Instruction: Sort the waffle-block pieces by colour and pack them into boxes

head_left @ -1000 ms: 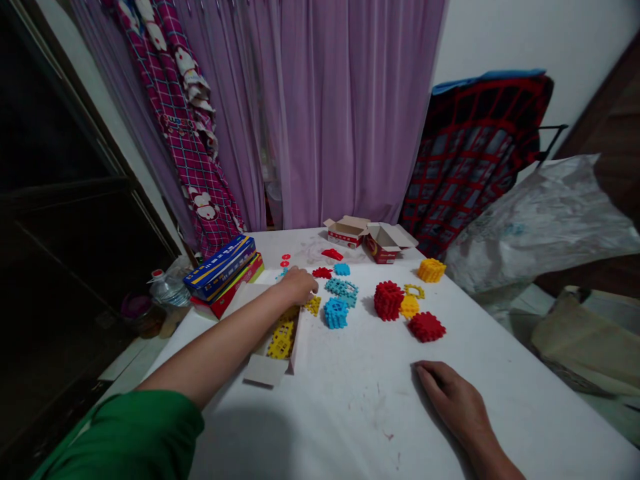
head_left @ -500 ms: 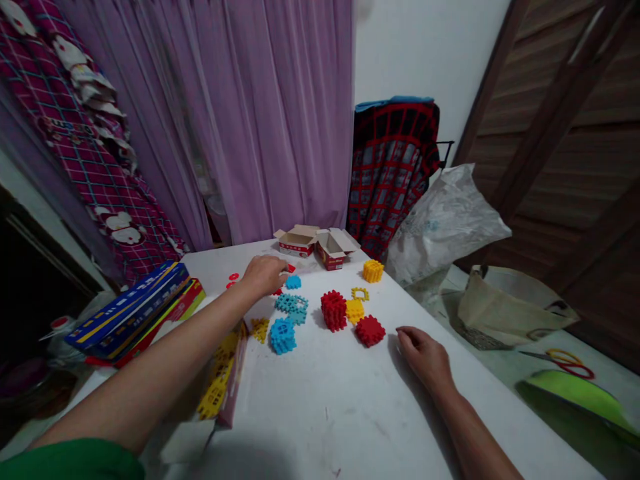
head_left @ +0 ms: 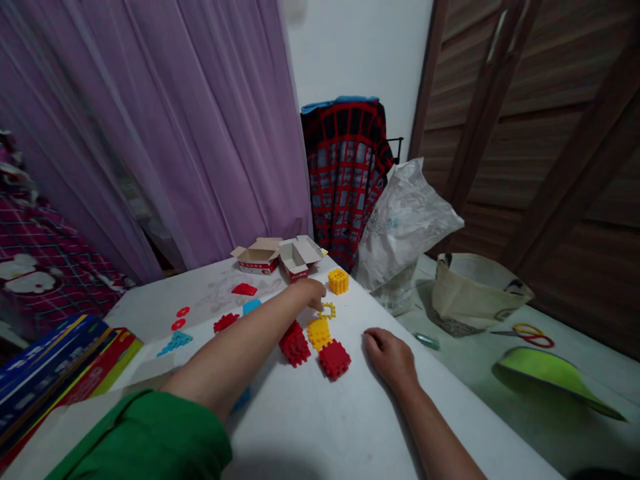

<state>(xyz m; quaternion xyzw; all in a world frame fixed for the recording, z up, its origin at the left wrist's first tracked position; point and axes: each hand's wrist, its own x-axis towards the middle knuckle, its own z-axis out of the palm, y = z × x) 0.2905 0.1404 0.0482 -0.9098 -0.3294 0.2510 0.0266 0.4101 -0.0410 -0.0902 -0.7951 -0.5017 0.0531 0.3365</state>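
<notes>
And the left hand [head_left: 311, 291] is across to the far right of the table [head_left: 345, 430], fingers bent down just beside a yellow frame [head_left: 327, 311]; whether they pinch it, I can't tell! The right hand [head_left: 393, 357] rests by the right edge, loosely curled, thumb a little apart, nothing showing in it. Progress? Part way, I'd judge. Looking put together: a yellow block [head_left: 339, 281] at the far right, a red block [head_left: 295, 345] partly behind the forearm, a smaller yellow block [head_left: 319, 332] and, nearest, a flatter red block [head_left: 335, 360]. Lying loose, by the look of it: that frame, two red rings [head_left: 183, 311] and a blue triangle [head_left: 175, 341] over on the left. Two small boxes [head_left: 260, 265] stand open at the far side; the forearm hides more.
</notes>
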